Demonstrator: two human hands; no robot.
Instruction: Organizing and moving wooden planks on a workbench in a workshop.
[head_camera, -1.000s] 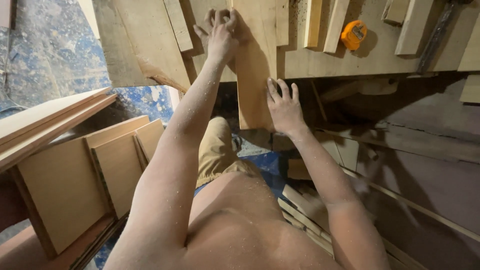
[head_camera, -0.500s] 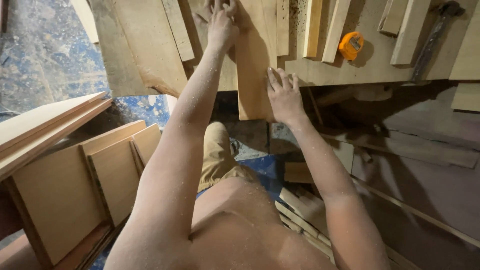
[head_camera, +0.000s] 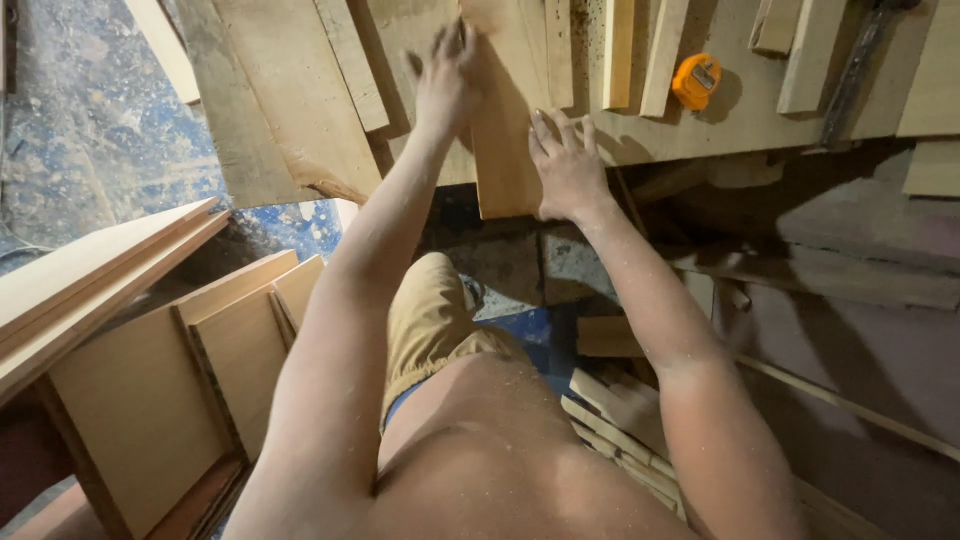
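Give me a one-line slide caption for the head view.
Both hands, left hand and right hand, press on a wooden board overhanging the workbench, orange tape measure nearby.

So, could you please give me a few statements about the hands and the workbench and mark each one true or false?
1. The right hand lies flat on the wooden board. True.
2. The left hand holds the orange tape measure. False: it rests on the board, and the tape measure lies apart on the bench.
3. The board overhangs the bench edge. True.
4. The tape measure is blue. False: it is orange.
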